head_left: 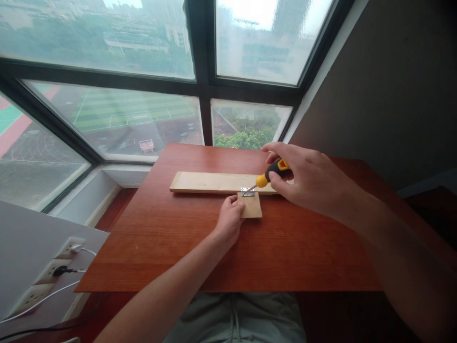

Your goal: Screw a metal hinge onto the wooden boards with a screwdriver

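My right hand (300,174) grips a yellow and black screwdriver (273,172), its shaft slanting down to the left. The tip meets a small metal hinge (247,192). That hinge spans from a long pale wooden board (207,182) to a small square wooden block (252,207) in front of it. My left hand (231,212) is closed on the block's left edge, thumb on top. Any screw under the tip is too small to make out. The board's right end is partly hidden behind my right hand.
Everything lies on a reddish-brown wooden table (160,247). Large windows with a dark frame (205,85) stand behind it. On the low wall at left are sockets (48,271) with plugs and cables. A grey wall (360,95) rises at right.
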{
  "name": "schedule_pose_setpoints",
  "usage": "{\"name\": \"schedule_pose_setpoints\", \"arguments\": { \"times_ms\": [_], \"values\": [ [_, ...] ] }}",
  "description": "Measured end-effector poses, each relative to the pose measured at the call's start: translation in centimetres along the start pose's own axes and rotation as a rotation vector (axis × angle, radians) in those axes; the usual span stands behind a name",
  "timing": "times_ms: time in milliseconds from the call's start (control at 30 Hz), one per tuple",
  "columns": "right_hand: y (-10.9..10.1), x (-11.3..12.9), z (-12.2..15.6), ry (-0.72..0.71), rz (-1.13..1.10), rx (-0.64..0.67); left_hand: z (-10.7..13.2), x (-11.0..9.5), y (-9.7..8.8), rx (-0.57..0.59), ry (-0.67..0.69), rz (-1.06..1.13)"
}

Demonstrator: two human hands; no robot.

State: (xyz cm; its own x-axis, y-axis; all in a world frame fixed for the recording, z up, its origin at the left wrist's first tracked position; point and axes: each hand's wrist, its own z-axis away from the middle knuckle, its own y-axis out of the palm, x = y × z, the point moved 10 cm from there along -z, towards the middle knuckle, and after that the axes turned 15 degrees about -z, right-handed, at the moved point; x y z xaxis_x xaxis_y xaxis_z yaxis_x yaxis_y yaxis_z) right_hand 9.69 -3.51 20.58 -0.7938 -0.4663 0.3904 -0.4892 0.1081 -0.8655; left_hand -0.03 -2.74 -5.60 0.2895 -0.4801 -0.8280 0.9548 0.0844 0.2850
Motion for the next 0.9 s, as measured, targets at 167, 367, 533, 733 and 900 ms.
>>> {"name": "schedule_pose_setpoints", "arguments": {
  "times_ms": [167, 367, 533, 733, 900],
  "values": [
    [0.0, -0.1, 0.2, -0.017, -0.028, 0.004, 0.0, 0.0, 0.1, 0.018, 0.009, -0.004],
    [-0.2, -1.2, -0.1, 0.063, -0.039, 0.002, -0.2, 0.2, 0.1, 0.021, 0.006, -0.001],
    [-0.5, -1.2, 0.2, 0.009, -0.026, -0.014, -0.2, 0.2, 0.1, 0.024, 0.003, 0.010],
    [-0.5, -1.2, 0.3, 0.006, -0.033, 0.005, -0.1, 0.2, 0.1, 0.021, 0.003, 0.006],
    [-0.4, -1.5, 0.1, 0.022, -0.047, 0.003, -0.1, 0.1, 0.1, 0.026, 0.006, -0.003]
  ]
}}
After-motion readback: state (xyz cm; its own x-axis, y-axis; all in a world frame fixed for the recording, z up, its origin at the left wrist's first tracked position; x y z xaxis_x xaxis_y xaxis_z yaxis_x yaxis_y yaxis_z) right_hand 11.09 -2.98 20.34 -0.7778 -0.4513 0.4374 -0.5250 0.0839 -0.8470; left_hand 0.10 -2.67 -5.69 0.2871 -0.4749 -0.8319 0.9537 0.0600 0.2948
